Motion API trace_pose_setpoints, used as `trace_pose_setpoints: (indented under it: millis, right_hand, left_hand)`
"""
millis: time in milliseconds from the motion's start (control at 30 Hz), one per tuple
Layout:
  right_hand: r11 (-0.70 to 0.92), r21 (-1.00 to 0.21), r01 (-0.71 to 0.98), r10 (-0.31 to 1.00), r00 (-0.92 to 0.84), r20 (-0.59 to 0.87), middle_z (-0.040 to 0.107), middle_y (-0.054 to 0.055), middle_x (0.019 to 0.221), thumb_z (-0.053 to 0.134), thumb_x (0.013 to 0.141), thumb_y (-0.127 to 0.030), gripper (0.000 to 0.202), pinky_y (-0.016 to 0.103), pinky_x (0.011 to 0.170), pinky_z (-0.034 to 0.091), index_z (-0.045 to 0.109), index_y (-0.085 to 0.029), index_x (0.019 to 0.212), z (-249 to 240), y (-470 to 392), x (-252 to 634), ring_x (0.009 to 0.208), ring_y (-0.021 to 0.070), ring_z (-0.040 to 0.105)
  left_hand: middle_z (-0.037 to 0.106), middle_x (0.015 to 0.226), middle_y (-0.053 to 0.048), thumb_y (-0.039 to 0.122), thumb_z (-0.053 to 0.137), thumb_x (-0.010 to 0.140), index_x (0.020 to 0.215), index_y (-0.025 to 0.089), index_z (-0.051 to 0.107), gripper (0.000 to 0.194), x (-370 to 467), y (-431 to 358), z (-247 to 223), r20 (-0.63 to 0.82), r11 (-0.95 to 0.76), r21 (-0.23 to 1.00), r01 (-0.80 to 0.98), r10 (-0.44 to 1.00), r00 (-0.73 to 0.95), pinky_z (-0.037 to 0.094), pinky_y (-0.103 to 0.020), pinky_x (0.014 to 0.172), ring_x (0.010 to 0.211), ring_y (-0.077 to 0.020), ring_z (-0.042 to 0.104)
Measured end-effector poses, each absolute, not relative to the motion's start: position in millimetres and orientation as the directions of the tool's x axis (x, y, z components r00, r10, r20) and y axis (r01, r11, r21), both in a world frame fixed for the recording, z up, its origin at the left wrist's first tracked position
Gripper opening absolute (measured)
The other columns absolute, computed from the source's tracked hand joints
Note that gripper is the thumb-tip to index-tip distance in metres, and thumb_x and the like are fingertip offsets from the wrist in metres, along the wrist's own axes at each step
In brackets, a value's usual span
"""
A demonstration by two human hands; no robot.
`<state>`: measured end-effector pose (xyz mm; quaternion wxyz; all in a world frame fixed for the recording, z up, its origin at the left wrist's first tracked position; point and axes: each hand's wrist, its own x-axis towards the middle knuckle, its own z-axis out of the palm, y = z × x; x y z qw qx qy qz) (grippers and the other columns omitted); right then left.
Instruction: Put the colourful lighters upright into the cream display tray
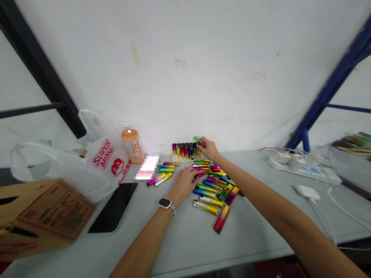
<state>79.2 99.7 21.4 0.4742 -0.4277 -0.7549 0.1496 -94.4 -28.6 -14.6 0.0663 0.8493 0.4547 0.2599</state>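
Observation:
My right hand (209, 150) is closed at the right end of a white holder (177, 158), its fingertips pinching the top of an upright lighter (198, 149). Several shiny, many-coloured lighters (182, 150) stand upright in rows in that holder. In front of it, my left hand (184, 180), with a watch on the wrist, has its fingertips closed on the dark end of a red lighter (203, 173). Loose lighters (207, 188) lie in a pile between my forearms. A smaller group of lighters (167, 168) rests left of my left hand.
To the left are a black phone (114, 208), a cardboard box (49, 216), a white plastic bag (95, 166) and an orange drink bottle (131, 144). On the right lie a power strip (304, 168), a white charger (307, 192) and cables. A wall (203, 77) rises behind.

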Motion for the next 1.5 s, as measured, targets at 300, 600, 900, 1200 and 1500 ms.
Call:
trace_pose_setpoints:
  millis: [300,600,900,1200,1500]
  right_hand:
    - [0.604,-0.683,0.411,0.794,-0.234,0.561,0.065,-0.003,0.07,0.063,0.079,-0.024,0.014,0.027,0.069,0.04,0.068,-0.018,0.091,16.0,112.4,73.9,0.064,0.014,0.053]
    - [0.564,-0.405,0.719,0.783,-0.31,0.54,0.053,0.01,0.104,0.059,0.09,-0.025,0.025,0.032,0.089,0.045,0.074,-0.016,0.108,24.4,106.8,77.5,0.089,0.0184,0.057]
    - [0.563,-0.444,0.697,0.768,-0.242,0.593,0.051,0.011,0.107,0.048,0.098,-0.039,0.042,0.036,0.099,0.041,0.059,-0.018,0.132,20.4,54.6,73.6,0.1,0.0218,0.054]
    - [0.341,-0.938,0.067,0.909,-0.278,0.311,0.058,0.002,0.065,0.036,0.091,-0.071,0.062,0.03,0.069,0.045,0.061,-0.02,0.066,22.7,-31.0,55.4,0.07,0.0179,0.055]
    - [0.231,-0.973,-0.012,0.968,-0.097,0.231,0.033,-0.006,0.049,0.051,0.085,-0.065,0.05,0.025,0.045,0.023,0.047,-0.022,0.06,10.8,-39.4,53.2,0.046,0.0106,0.029]
  left_hand:
    - [0.067,0.097,-0.006,0.015,0.06,0.085,0.108,0.023,0.072,0.027,-97.3,-24.4,-19.1,0.425,-0.595,0.411,0.69,0.795,0.433,0.049,-0.039,0.089,0.094,-0.0236,0.06]
    - [0.064,0.097,-0.007,0.023,0.052,0.094,0.103,0.019,0.069,0.019,-97.2,-24.0,-21.9,0.46,-0.587,0.494,0.642,0.803,0.38,0.05,-0.039,0.089,0.095,-0.0225,0.06]
    - [0.062,0.091,-0.003,0.036,0.057,0.093,0.097,0.018,0.066,0.02,-95.4,-27.8,-6.4,0.574,-0.566,0.658,0.496,0.804,0.157,0.051,-0.028,0.07,0.078,-0.0149,0.059]
    - [0.062,0.086,-0.004,0.038,0.061,0.09,0.092,0.02,0.07,0.02,-85.8,-41.9,14.0,0.654,-0.626,0.662,0.413,0.751,0.09,0.049,-0.029,0.07,0.08,-0.0167,0.057]
    - [0.06,0.103,-0.005,0.026,0.066,0.084,0.118,0.021,0.06,0.035,-90.0,-47.7,19.1,0.69,-0.692,0.593,0.412,0.7,0.182,0.047,-0.027,0.069,0.084,-0.0149,0.055]
